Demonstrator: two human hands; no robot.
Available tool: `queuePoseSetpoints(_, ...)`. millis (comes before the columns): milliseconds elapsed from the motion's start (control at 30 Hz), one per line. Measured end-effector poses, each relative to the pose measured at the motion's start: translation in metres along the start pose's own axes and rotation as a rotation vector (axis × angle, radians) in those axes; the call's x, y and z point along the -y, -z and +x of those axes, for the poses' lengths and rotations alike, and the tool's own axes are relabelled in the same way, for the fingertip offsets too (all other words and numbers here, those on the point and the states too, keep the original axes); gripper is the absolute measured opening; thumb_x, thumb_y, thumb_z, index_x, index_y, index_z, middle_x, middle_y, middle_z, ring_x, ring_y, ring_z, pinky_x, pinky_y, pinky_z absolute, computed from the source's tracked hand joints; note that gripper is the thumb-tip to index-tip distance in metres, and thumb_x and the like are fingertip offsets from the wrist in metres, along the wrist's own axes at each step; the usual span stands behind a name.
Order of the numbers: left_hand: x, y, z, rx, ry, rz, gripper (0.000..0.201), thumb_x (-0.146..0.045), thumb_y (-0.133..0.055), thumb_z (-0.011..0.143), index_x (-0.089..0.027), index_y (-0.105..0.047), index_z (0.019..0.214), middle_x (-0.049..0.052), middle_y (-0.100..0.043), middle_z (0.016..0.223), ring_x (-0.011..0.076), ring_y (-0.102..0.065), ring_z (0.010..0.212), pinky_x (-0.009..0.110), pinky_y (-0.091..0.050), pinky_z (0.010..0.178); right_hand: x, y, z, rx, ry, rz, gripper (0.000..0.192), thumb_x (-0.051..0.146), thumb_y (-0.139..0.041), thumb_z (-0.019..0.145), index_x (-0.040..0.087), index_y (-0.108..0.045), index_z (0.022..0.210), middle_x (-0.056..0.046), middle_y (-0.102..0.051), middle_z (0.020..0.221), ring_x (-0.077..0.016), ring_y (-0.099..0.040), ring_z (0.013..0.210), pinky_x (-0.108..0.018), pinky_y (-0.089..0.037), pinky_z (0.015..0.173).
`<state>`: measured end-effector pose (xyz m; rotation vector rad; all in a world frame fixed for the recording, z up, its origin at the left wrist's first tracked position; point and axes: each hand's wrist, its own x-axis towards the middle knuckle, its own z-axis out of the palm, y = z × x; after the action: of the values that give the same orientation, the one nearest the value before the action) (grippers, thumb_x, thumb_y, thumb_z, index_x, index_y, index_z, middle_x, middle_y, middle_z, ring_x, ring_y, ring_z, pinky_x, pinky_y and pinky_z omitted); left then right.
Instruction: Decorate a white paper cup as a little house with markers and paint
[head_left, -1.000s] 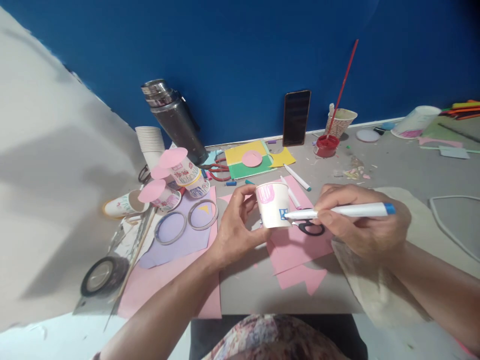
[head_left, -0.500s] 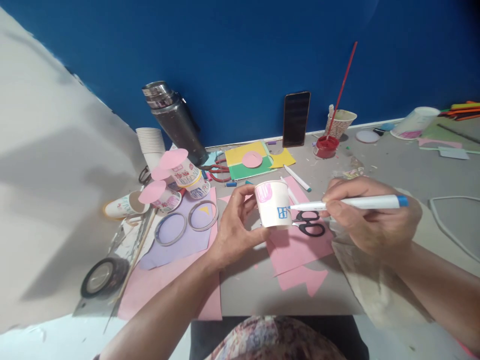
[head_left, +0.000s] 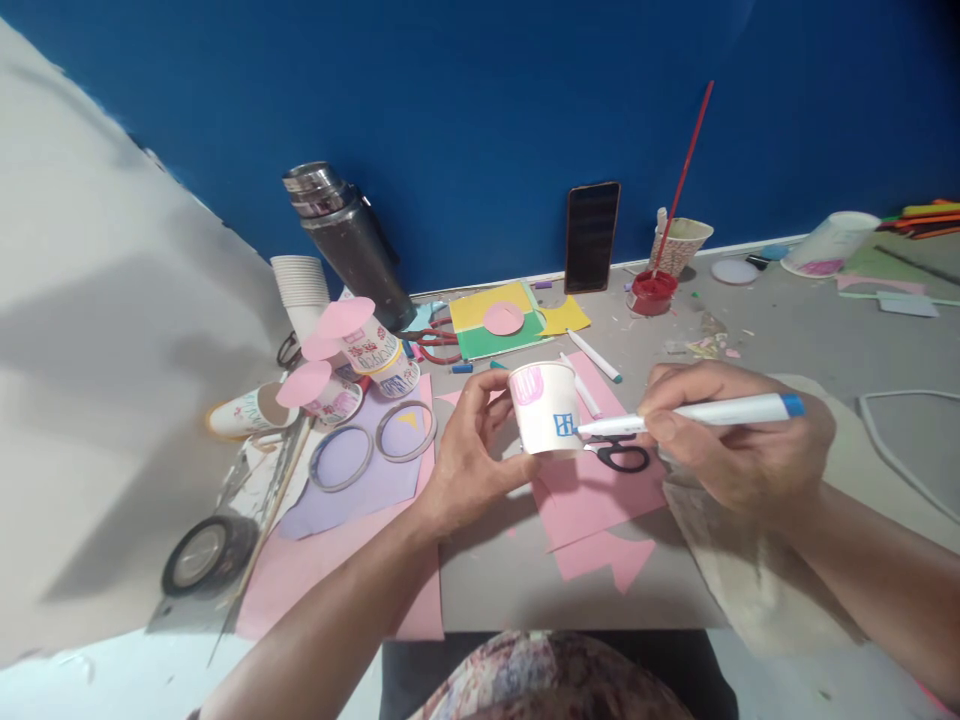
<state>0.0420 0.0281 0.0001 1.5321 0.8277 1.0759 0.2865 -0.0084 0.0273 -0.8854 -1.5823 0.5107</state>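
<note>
My left hand is closed around the left side of a white paper cup, holding it above the table. The cup bears a pink scribbled shape near its rim and a small blue window drawing low on its right. In my right hand is a white felt-tip marker with a blue end, pinched between thumb and fingers. Its tip meets the cup at the right edge of the blue window. Black-handled scissors lie behind and below the marker on pink paper, their blades partly hidden by the cup.
Decorated cups with pink paper discs stand at left, near a stack of cups and a dark flask. Two grey rings rest on purple paper. A phone and red paint pot are at the back.
The marker's tip has shifted slightly down along the window's right side, and my right hand has moved a little left. Blue lines inside the window look denser. My left hand and the cup stay nearly still.
</note>
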Motion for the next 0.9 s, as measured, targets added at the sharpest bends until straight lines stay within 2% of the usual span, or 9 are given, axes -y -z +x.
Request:
queuePoseSetpoints(433,0.0003,-0.0012,0.0012,-0.012,-0.013,-0.012,0.063,-0.021,-0.089,0.072,-0.024,-0.054,0.124,0.008,-0.059,0.133,0.0301,-0.063,0.132,0.049,-0.049,0.119,-0.0005,0.0016,0.0003,0.036,0.006,-0.012,0.014,0.011,-0.071,0.089,0.024,-0.074,0.085,0.003,-0.07,0.064,-0.0161,-0.064,0.05,-0.031,-0.048,0.044)
queuePoseSetpoints(667,0.0037,-0.0003,0.0,-0.011,0.006,-0.019,0.067,-0.024,-0.091,0.072,-0.026,-0.053,0.127,0.008,-0.058,0.138,0.0309,-0.063,0.134,0.05,-0.049,0.119,0.0027,-0.0028,0.0031,-0.134,-0.014,-0.06,0.006,0.02,-0.075,0.09,0.024,-0.077,0.086,0.001,-0.075,0.065,-0.0161,-0.068,0.048,-0.027,-0.053,0.04)
queuePoseSetpoints(800,0.0036,0.0002,0.0001,-0.005,-0.005,-0.025,0.065,-0.027,-0.092,0.073,-0.026,-0.054,0.126,0.008,-0.059,0.136,0.03,-0.062,0.133,0.05,-0.047,0.12,0.0014,-0.0028,0.0047,-0.137,-0.003,-0.083,0.009,0.02,-0.073,0.093,0.024,-0.075,0.085,0.003,-0.075,0.064,-0.014,-0.068,0.048,-0.025,-0.055,0.043)
queuePoseSetpoints(900,-0.0004,0.001,0.0015,0.028,0.071,-0.115,0.068,-0.029,-0.096,0.068,-0.026,-0.057,0.123,0.008,-0.061,0.137,0.0295,-0.066,0.128,0.047,-0.053,0.112,-0.0063,-0.0014,0.0049,-0.168,0.061,-0.131,0.005,0.021,-0.072,0.095,0.024,-0.076,0.095,0.002,-0.078,0.07,-0.0118,-0.065,0.049,-0.024,-0.052,0.045)
